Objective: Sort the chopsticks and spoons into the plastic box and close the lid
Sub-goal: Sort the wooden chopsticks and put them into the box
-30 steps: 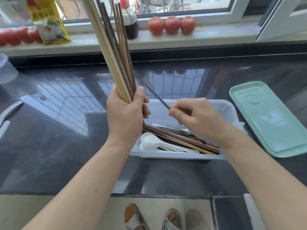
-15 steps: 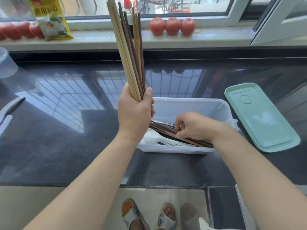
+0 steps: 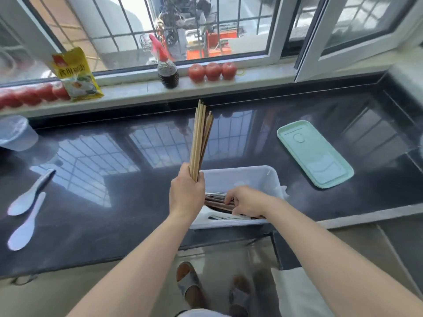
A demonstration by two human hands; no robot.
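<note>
Head view shows the left hand [image 3: 186, 194] holding an upright bundle of tan and brown wooden chopsticks [image 3: 201, 138] in a closed grip, while the right hand [image 3: 246, 201] curls its grip round dark chopsticks inside the clear rectangular plastic box [image 3: 238, 177] on the glossy black table [image 3: 114, 202]. Lifting them level should avoid snagging the white spoons beneath; the mint-green lid [image 3: 314, 153] waits apart.

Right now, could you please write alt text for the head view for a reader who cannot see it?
A person's left hand holds a bundle of chopsticks upright over a clear plastic box on a dark counter, while the right hand reaches among chopsticks inside. A green lid lies right; two white spoons lie left.
</note>
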